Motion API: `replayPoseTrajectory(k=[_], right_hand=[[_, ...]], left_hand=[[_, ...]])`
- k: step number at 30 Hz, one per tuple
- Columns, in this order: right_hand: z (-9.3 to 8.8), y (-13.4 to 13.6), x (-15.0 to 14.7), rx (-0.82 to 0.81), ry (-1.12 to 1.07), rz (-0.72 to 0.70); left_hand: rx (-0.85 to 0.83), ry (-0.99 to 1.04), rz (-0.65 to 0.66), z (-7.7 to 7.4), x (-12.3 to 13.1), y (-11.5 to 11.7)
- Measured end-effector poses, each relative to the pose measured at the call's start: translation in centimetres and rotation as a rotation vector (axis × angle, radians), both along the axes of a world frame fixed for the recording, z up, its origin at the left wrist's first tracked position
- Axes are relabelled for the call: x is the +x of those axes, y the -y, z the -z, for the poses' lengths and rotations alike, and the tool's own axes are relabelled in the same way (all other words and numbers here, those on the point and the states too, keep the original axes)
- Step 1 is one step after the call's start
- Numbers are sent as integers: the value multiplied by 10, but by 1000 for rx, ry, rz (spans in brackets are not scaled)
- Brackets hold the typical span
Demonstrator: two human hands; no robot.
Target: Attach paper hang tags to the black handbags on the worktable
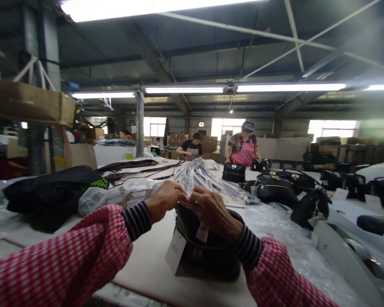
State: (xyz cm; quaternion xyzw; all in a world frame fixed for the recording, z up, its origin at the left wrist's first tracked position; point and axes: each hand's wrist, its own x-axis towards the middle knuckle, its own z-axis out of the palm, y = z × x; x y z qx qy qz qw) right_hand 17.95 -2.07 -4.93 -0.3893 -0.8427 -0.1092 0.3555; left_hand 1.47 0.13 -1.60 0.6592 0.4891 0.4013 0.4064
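A black handbag (208,260) with zip pulls on its side stands upright on the worktable in front of me. A white paper tag (175,251) hangs against its left side, and a smaller pale label (202,233) shows below my right hand. My left hand (167,198) is closed at the bag's upper left edge, fingertips pinched together. My right hand (213,211) meets it there, also pinching, with its wrist over the bag's top. Whatever the fingertips hold is too small and hidden to make out.
Clear plastic strips (200,175) lie behind the bag, with dark straps (137,166) further left. Black cloth (56,192) is heaped at left. Plastic sheeting (275,238) and several black bags (277,187) are at right. A co-worker in a pink apron (243,151) stands across the table.
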Motion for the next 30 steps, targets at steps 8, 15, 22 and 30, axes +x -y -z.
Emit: replayPoseTrajectory(k=[8, 15, 22, 30], right_hand=[[-9, -13, 12, -220, -166, -168], [-13, -23, 20, -454, -326, -366], [-18, -24, 19, -573, -406, -380], [-23, -24, 18, -671, -451, -447]], left_hand=[[71, -59, 44, -2, -1, -1], [154, -74, 162, 4, -9, 4], [257, -91, 182, 10, -15, 2], [429, -221, 237, 10, -20, -3]])
